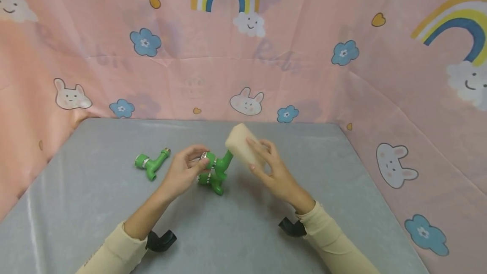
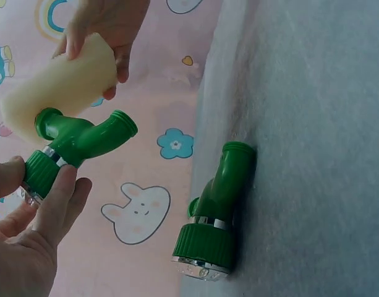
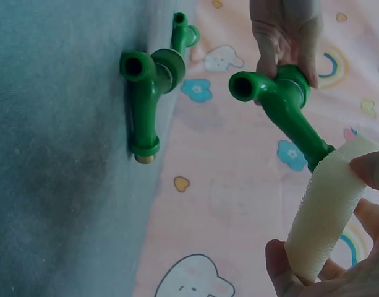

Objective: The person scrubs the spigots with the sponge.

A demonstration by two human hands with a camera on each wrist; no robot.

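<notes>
Head view: your left hand [image 1: 185, 173] pinches one green tap [image 1: 221, 164] by its knob, thumb and fingers around it, above the table [image 1: 243, 240]; your right hand [image 1: 277, 174], fingers curled, grips a pale sponge [image 1: 240, 142] touching that tap between your hands. A second tap [image 1: 217, 185] lies near your left hand; a third tap [image 1: 153, 165] lies to its left.

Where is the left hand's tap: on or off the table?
Off: the left fingers grip the green tap, clear of the table in both wrist views.
</notes>
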